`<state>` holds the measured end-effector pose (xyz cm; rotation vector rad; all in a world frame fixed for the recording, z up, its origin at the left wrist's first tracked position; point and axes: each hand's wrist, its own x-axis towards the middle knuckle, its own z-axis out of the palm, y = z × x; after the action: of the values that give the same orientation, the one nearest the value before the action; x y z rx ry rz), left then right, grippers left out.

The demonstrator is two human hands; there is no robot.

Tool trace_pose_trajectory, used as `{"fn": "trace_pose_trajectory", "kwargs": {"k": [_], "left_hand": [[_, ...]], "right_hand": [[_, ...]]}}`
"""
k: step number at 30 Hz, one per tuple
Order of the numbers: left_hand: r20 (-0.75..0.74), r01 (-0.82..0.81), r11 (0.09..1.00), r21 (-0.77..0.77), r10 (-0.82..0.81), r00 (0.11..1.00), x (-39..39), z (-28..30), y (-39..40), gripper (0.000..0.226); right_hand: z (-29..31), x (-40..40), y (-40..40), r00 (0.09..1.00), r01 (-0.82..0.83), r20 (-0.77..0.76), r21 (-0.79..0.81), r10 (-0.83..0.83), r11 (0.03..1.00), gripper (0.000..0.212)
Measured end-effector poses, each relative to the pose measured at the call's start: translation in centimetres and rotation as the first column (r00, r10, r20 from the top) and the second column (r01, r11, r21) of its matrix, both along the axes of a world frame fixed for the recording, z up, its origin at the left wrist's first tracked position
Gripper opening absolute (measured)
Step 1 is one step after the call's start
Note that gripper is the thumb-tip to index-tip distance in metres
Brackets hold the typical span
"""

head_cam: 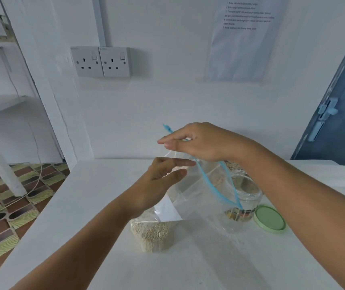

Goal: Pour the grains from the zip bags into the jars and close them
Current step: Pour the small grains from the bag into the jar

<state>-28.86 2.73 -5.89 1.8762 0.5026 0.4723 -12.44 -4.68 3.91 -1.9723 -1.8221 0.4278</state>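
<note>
A clear zip bag stands on the white table, its bottom holding pale grains. Its blue zip strip is parted, so the mouth gapes. My right hand holds the far side of the strip up high, and the strip's end sticks out to the left of my fingers. My left hand pinches the near clear wall of the bag between thumb and fingers. Behind the bag stands a clear jar without a lid, partly hidden by the plastic. Its green lid lies flat on the table to the right.
The table ends at a wall with a double socket and a taped paper sheet. A blue door is at the right. A patterned floor with a cable lies beyond the table's left edge.
</note>
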Motion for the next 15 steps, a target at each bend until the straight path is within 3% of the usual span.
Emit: {"fn": "trace_pose_trajectory", "kwargs": {"k": [4, 7, 9, 13, 15], "left_hand": [[-0.006, 0.000, 0.999, 0.049, 0.001, 1.000, -1.0, -1.7, 1.2, 0.024], [-0.025, -0.173, 0.984, 0.032, 0.174, 0.984, -2.2, -4.3, 4.4, 0.019], [-0.028, -0.277, 0.955, -0.106, 0.276, 0.961, -2.9, -5.9, 6.4, 0.018], [-0.108, -0.257, 0.916, -0.309, 0.235, 0.966, -3.8, -9.0, 9.6, 0.026], [-0.158, -0.269, 0.794, -0.546, 0.217, 0.963, -3.4, -9.4, 10.2, 0.022]], "right_hand": [[-0.7, 0.7, 0.5, 0.992, 0.105, 0.071, 0.031, -0.107, 0.994, 0.021], [-1.5, 1.5, 0.8, 0.980, 0.184, 0.055, 0.090, -0.189, 0.979, 0.030], [-1.9, 1.9, 0.9, 0.973, 0.228, 0.003, 0.109, -0.230, 0.967, 0.036], [-2.3, 2.2, 1.2, 0.952, 0.292, -0.123, 0.102, -0.279, 0.951, 0.040], [-2.4, 2.2, 1.3, 0.933, 0.321, -0.204, 0.106, -0.295, 0.941, 0.035]]}}
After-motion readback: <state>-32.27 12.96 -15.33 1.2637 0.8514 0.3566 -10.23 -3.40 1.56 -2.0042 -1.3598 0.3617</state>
